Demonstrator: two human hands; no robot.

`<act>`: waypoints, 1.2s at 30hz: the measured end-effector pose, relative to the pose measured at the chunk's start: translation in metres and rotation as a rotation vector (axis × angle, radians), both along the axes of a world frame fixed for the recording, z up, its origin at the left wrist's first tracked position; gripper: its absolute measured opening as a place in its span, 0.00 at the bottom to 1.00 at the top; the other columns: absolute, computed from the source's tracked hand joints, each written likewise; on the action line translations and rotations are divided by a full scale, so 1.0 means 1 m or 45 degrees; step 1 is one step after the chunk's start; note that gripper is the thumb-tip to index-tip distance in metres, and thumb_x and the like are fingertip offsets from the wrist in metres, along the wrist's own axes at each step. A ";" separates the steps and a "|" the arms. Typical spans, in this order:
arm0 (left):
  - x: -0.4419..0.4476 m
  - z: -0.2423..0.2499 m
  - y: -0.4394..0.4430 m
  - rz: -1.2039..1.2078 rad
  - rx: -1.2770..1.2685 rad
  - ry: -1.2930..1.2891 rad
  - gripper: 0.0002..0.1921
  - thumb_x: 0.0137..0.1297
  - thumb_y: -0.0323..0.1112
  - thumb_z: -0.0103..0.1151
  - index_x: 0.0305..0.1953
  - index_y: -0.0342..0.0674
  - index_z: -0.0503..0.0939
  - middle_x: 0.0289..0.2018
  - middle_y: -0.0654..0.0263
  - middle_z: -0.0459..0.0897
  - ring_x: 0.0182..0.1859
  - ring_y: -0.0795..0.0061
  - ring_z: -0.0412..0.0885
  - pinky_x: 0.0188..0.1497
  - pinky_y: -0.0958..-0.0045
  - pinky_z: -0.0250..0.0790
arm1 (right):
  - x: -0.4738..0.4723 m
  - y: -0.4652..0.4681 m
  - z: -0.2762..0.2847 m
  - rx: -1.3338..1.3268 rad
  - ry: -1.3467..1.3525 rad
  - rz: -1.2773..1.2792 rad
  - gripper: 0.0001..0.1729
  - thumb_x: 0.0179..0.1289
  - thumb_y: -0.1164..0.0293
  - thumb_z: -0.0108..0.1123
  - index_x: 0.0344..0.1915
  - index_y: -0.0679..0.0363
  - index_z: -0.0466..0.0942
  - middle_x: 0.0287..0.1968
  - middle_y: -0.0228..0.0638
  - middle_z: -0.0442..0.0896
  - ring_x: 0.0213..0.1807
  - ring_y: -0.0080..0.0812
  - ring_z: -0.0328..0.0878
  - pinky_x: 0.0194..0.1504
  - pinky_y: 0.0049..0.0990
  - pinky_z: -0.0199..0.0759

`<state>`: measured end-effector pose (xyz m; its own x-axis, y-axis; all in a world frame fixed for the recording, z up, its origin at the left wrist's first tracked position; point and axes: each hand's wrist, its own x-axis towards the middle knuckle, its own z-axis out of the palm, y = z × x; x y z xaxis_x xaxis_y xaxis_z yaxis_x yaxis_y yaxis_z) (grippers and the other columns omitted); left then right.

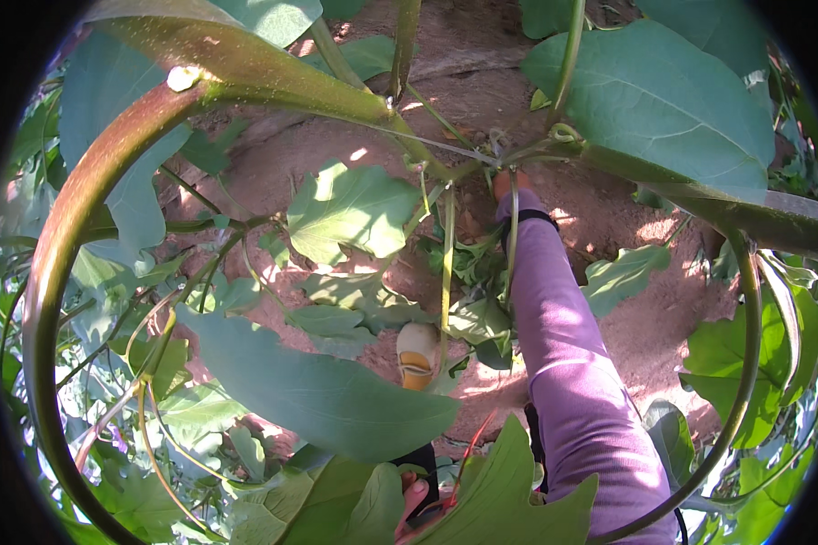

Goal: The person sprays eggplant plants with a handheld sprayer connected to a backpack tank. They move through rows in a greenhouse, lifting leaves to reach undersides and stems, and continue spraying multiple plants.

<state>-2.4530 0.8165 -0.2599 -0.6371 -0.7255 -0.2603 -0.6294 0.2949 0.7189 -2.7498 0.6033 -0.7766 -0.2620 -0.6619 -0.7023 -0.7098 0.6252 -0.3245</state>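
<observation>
My right arm, in a purple sleeve point(576, 368) with a dark band at the wrist, reaches forward between leafy plants. My right hand point(511, 182) is mostly hidden behind thin green stems point(448, 259) where several branches meet, so its grip does not show. Low in the view, part of my left hand point(414, 494) appears between large leaves. A thin red strip point(474, 439) runs up beside it; whether the fingers hold it is hidden. Below the right hand, a cut-edged green leaf point(351, 211) catches the sun.
A thick curved stem point(48, 272) arches close to the camera on the left, another point(750, 327) on the right. Broad leaves point(668, 102) hang across the view. A light shoe point(417, 347) stands on reddish soil point(654, 340). Clear film point(756, 197) stretches along a branch.
</observation>
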 end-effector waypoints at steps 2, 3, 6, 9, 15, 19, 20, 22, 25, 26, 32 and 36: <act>-0.006 0.002 0.005 0.018 -0.004 0.017 0.11 0.61 0.40 0.66 0.44 0.46 0.88 0.62 0.46 0.73 0.60 0.43 0.75 0.65 0.48 0.66 | -0.002 0.009 0.014 0.010 -0.006 -0.013 0.21 0.68 0.66 0.45 0.49 0.64 0.83 0.55 0.54 0.81 0.55 0.52 0.81 0.54 0.44 0.77; -0.012 0.003 0.008 0.024 -0.009 0.035 0.11 0.61 0.40 0.65 0.44 0.46 0.88 0.62 0.46 0.73 0.61 0.43 0.75 0.65 0.47 0.66 | -0.007 0.011 0.025 0.068 -0.048 0.181 0.21 0.67 0.66 0.47 0.51 0.62 0.82 0.57 0.52 0.81 0.57 0.52 0.80 0.57 0.43 0.76; -0.039 0.019 0.024 0.134 0.011 0.182 0.11 0.62 0.40 0.65 0.43 0.46 0.88 0.62 0.47 0.73 0.61 0.43 0.74 0.65 0.46 0.66 | -0.032 0.105 0.084 0.209 -0.080 0.347 0.21 0.65 0.65 0.53 0.55 0.59 0.81 0.55 0.52 0.81 0.58 0.53 0.79 0.59 0.42 0.74; -0.050 0.037 0.015 -0.026 -0.056 0.157 0.13 0.53 0.34 0.70 0.42 0.45 0.88 0.61 0.46 0.74 0.59 0.45 0.76 0.63 0.48 0.69 | -0.058 0.155 0.151 -0.300 -0.160 -0.200 0.18 0.70 0.67 0.54 0.55 0.60 0.79 0.45 0.56 0.84 0.50 0.53 0.83 0.50 0.41 0.77; -0.079 0.081 0.016 0.120 0.231 0.604 0.12 0.56 0.38 0.63 0.39 0.38 0.84 0.55 0.44 0.76 0.50 0.43 0.81 0.52 0.53 0.75 | -0.075 0.198 0.275 -0.530 -0.507 -0.434 0.40 0.63 0.62 0.69 0.71 0.62 0.63 0.65 0.54 0.74 0.66 0.41 0.73 0.67 0.33 0.64; -0.098 0.126 0.017 0.098 -0.026 0.688 0.15 0.48 0.35 0.65 0.38 0.35 0.81 0.42 0.52 0.82 0.40 0.53 0.83 0.44 0.56 0.77 | -0.073 0.226 0.350 -0.376 -0.247 -0.438 0.44 0.63 0.61 0.67 0.73 0.63 0.58 0.71 0.54 0.66 0.71 0.50 0.66 0.70 0.37 0.61; -0.100 0.138 0.014 0.109 0.018 0.718 0.15 0.47 0.35 0.65 0.36 0.34 0.80 0.35 0.55 0.82 0.37 0.53 0.83 0.42 0.57 0.77 | -0.070 0.238 0.369 -0.403 -0.234 -0.590 0.40 0.64 0.64 0.66 0.71 0.66 0.60 0.71 0.54 0.66 0.71 0.49 0.66 0.69 0.37 0.62; -0.103 0.159 0.003 0.097 -0.021 0.856 0.11 0.58 0.38 0.59 0.33 0.34 0.79 0.32 0.56 0.81 0.33 0.55 0.81 0.38 0.58 0.75 | -0.062 0.259 0.412 -0.427 -0.182 -0.727 0.39 0.63 0.64 0.66 0.70 0.66 0.62 0.70 0.55 0.67 0.71 0.50 0.66 0.68 0.37 0.63; -0.108 0.194 -0.014 -0.060 -0.139 0.881 0.16 0.67 0.42 0.51 0.31 0.33 0.78 0.29 0.56 0.79 0.31 0.56 0.79 0.36 0.59 0.74 | -0.034 0.283 0.490 -0.680 -0.259 -1.017 0.33 0.67 0.67 0.63 0.67 0.67 0.65 0.64 0.53 0.73 0.67 0.47 0.71 0.66 0.37 0.65; -0.112 0.207 -0.018 -0.098 -0.147 0.881 0.16 0.67 0.42 0.51 0.31 0.33 0.78 0.29 0.56 0.78 0.31 0.55 0.79 0.36 0.59 0.73 | -0.025 0.287 0.520 -0.715 -0.323 -1.094 0.31 0.68 0.68 0.61 0.67 0.67 0.64 0.63 0.51 0.74 0.66 0.44 0.71 0.66 0.36 0.65; -0.149 0.270 -0.022 -0.210 0.285 0.722 0.02 0.55 0.20 0.53 0.29 0.34 0.73 0.24 0.59 0.72 0.26 0.59 0.74 0.31 0.64 0.66 | -0.004 0.319 0.737 -1.237 -0.982 -0.895 0.38 0.67 0.54 0.61 0.68 0.67 0.65 0.62 0.44 0.76 0.66 0.39 0.71 0.68 0.34 0.61; -0.184 0.285 0.002 -0.138 0.541 0.772 0.05 0.62 0.28 0.54 0.33 0.34 0.78 0.29 0.50 0.83 0.34 0.52 0.84 0.32 0.63 0.73 | -0.008 0.347 0.850 -1.244 -0.505 -0.067 0.54 0.43 0.51 0.78 0.67 0.62 0.66 0.67 0.46 0.69 0.72 0.53 0.61 0.72 0.45 0.57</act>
